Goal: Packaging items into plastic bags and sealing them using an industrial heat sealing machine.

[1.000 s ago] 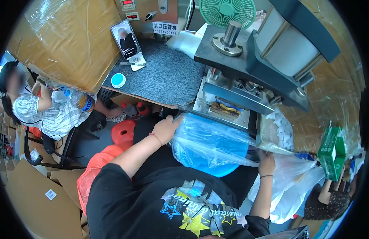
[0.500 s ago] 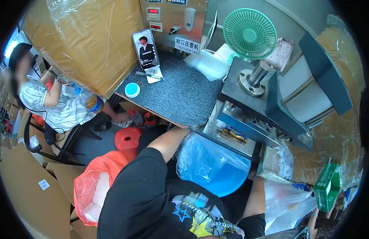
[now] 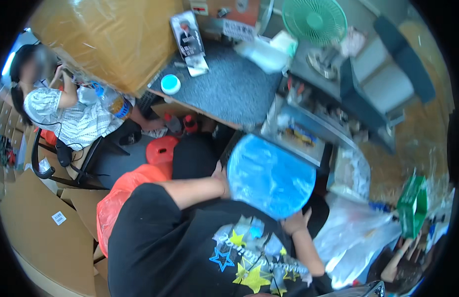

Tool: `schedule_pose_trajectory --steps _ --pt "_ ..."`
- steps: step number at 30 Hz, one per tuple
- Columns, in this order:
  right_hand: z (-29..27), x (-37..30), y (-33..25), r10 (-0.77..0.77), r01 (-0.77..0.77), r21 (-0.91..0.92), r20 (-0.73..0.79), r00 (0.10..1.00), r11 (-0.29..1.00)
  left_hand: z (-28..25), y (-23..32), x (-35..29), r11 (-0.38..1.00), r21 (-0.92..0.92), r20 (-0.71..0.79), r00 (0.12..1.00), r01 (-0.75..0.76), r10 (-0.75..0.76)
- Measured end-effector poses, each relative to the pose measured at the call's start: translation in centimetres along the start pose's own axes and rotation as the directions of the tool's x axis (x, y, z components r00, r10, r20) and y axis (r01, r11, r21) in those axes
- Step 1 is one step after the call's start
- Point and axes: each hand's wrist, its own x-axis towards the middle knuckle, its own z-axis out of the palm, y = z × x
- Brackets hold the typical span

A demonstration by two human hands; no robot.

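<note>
A round blue basin (image 3: 271,173) with a clear plastic sheen over it sits in front of my body, below the desk edge. My left hand (image 3: 220,175) is at the basin's left rim, its fingers partly hidden and blurred. At the near right rim my right hand (image 3: 295,222) grips the edge, thumb and fingers about it. What the basin contains cannot be made out. Just beyond it stands a metal press machine (image 3: 308,123) with small pieces on its lower plate.
A grey mat (image 3: 229,89) on the desk bears a phone (image 3: 187,37) and a round tub (image 3: 170,84). Behind the press stands a green fan (image 3: 314,21). A red bag (image 3: 120,198) and stool (image 3: 161,150) are at left, near a seated person (image 3: 61,104). A green box (image 3: 411,208) is at right.
My left hand has come back from beneath the desk edge to the basin's left rim. My right hand has come into sight at its near rim. The whole view has shifted.
</note>
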Motion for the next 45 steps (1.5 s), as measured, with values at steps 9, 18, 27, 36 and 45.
schedule_pose_trajectory --steps 9,18,27,36,45 --pt "5.1 9.3 -5.3 0.045 0.027 0.239 -0.289 0.956 0.971 2.4 0.0 9.8 0.904 -0.310 0.003 0.951 0.295 -0.310" --pt "5.6 1.0 0.3 -0.449 0.432 0.174 0.070 0.891 0.885 3.3 -8.9 -27.3 0.073 -0.911 -0.413 0.897 -0.406 -0.157" --pt "-3.6 0.2 -5.3 -0.454 0.353 0.393 0.203 0.868 0.849 26.5 -5.0 -38.1 0.314 -0.503 0.579 0.584 0.805 -0.569" --pt "-1.6 1.9 -4.4 -0.485 0.425 0.323 0.134 0.864 0.846 28.6 -0.4 -39.6 -0.221 -0.314 0.721 0.080 0.923 -0.688" --pt "0.7 2.9 -3.2 -0.586 0.586 0.307 -0.101 0.804 0.750 31.9 4.1 -37.0 -0.490 -0.478 0.573 -0.163 0.729 -0.803"
